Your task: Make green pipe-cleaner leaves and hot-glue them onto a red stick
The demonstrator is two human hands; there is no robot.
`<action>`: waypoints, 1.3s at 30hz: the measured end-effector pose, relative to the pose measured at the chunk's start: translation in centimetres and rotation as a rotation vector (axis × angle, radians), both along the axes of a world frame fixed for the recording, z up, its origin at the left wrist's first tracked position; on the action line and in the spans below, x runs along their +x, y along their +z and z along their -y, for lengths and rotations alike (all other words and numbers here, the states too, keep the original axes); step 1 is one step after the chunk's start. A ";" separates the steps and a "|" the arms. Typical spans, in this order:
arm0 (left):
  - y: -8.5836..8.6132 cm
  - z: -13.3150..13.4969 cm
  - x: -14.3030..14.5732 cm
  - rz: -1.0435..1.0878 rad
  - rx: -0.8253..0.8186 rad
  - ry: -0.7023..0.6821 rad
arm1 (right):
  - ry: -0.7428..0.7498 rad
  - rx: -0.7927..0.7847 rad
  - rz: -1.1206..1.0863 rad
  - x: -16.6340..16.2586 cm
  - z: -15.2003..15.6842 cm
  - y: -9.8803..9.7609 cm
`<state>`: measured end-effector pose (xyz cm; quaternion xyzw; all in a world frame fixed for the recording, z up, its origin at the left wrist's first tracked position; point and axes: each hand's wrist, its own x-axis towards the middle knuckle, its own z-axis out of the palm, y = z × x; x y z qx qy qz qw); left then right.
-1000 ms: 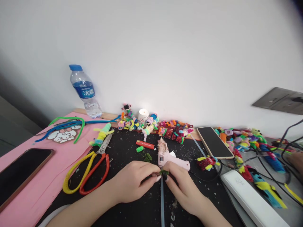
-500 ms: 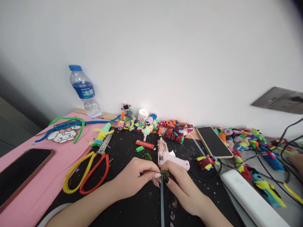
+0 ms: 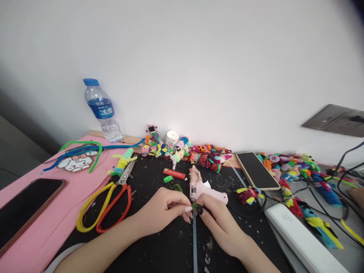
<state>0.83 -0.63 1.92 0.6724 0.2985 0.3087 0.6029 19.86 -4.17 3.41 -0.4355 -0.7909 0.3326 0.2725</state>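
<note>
My left hand point(image 3: 163, 210) and my right hand point(image 3: 217, 220) meet at the middle of the black mat point(image 3: 159, 250). Both pinch a small green pipe-cleaner piece point(image 3: 195, 206) between their fingertips. Just behind the hands lies a pink glue gun point(image 3: 203, 188) on its side, and a clear glue stick point(image 3: 195, 242) runs from under the fingers towards me. Two more green pieces point(image 3: 173, 183) lie near a red lighter point(image 3: 174, 174) a little further back.
Yellow and red scissors point(image 3: 106, 203) lie left of my hands. A phone point(image 3: 27, 208) rests on pink paper point(image 3: 54, 227) at far left, a water bottle point(image 3: 101, 110) behind. Pipe-cleaner figures point(image 3: 184, 151) and a candle point(image 3: 172, 138) line the wall. Right: another phone point(image 3: 257, 170), white power strip point(image 3: 303, 239), cables.
My fingers have shifted slightly on the green piece, drawing closer together; the hands stay in the same place. Nothing else on the table has moved.
</note>
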 end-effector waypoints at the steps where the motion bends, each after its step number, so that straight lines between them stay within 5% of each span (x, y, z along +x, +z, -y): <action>1: 0.0 0.0 0.0 -0.001 0.003 0.001 | 0.002 0.000 -0.001 0.0 0.0 0.0; 22: -0.5 -0.3 -0.1 0.185 -0.391 -0.115 | 0.009 -0.127 -0.082 0.0 0.2 -0.3; 39: -0.6 -0.5 -0.4 0.201 -0.467 -0.160 | 0.002 -0.239 -0.182 -0.1 0.3 -0.8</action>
